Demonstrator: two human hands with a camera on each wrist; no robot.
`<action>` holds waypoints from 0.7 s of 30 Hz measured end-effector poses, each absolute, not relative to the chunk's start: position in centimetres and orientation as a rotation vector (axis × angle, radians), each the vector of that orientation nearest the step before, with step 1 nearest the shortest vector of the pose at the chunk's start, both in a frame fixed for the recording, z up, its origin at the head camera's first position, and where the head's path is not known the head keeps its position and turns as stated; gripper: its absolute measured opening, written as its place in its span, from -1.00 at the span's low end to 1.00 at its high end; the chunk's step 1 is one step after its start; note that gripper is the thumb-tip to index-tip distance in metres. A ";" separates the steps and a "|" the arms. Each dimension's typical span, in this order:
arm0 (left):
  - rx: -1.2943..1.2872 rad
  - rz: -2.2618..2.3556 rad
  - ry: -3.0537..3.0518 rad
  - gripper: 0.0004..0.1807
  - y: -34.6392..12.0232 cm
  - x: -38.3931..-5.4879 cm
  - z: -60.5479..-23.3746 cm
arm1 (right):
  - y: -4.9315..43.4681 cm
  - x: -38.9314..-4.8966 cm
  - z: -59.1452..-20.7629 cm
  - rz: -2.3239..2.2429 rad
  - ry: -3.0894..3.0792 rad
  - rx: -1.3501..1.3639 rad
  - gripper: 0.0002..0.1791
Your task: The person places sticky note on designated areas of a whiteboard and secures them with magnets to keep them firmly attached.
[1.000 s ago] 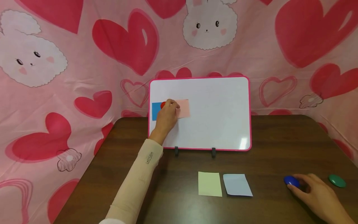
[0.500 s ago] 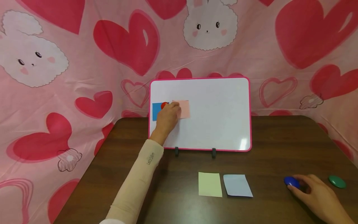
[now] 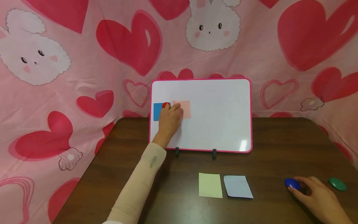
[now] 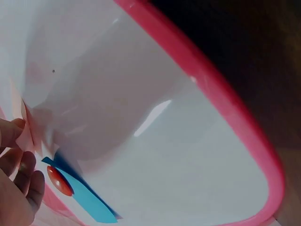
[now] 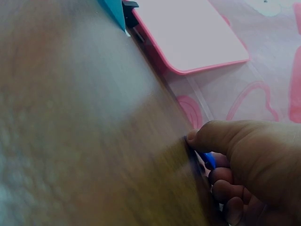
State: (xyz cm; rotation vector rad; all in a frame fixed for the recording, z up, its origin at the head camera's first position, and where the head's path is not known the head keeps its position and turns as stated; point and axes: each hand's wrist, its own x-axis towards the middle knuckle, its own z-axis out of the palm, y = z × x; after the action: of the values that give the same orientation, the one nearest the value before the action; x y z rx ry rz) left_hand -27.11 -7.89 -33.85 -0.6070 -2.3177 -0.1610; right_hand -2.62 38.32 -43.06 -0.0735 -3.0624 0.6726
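A pink-edged whiteboard (image 3: 221, 115) stands upright at the back of the table. On its left part a blue sticky note (image 3: 157, 112) carries a red round magnet (image 3: 166, 105). Just right of that, my left hand (image 3: 170, 119) pinches a pink sticky note (image 3: 185, 109) near its left side. The left wrist view shows the pink paper (image 4: 26, 139) bowed between thumb and fingers, partly off the board. Down at the right, my right hand (image 3: 317, 194) holds a blue round magnet (image 3: 291, 184) between thumb and fingers at the tabletop; only a sliver of the magnet (image 5: 210, 161) shows in the right wrist view.
A green round magnet (image 3: 337, 184) lies right of my right hand. A pale yellow note (image 3: 210, 185) and a light blue note (image 3: 238, 186) lie side by side before the board. Black feet (image 3: 214, 154) hold up the board on the dark wooden table (image 3: 268, 149).
My left hand's fingers have shifted slightly down and right along the pink note, showing more of the red magnet. The right hand keeps its hold on the blue magnet.
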 end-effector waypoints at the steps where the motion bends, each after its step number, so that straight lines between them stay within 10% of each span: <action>1: -0.599 -0.168 -2.316 -0.87 -7.8 -27.1 -33.9 | 38.3 -2.6 -43.1 0.672 -3.062 -0.077 -0.39; 21: -0.588 -0.216 -2.516 -0.61 -7.3 -26.6 -34.3 | 38.2 -2.7 -42.9 0.677 -3.088 -0.107 -0.34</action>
State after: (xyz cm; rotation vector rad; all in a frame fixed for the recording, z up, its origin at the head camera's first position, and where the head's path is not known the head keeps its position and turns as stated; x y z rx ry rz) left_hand -26.56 -7.30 -34.28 -0.5879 -2.5162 -0.2156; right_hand -2.69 38.16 -42.90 -0.1074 -3.0879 0.6769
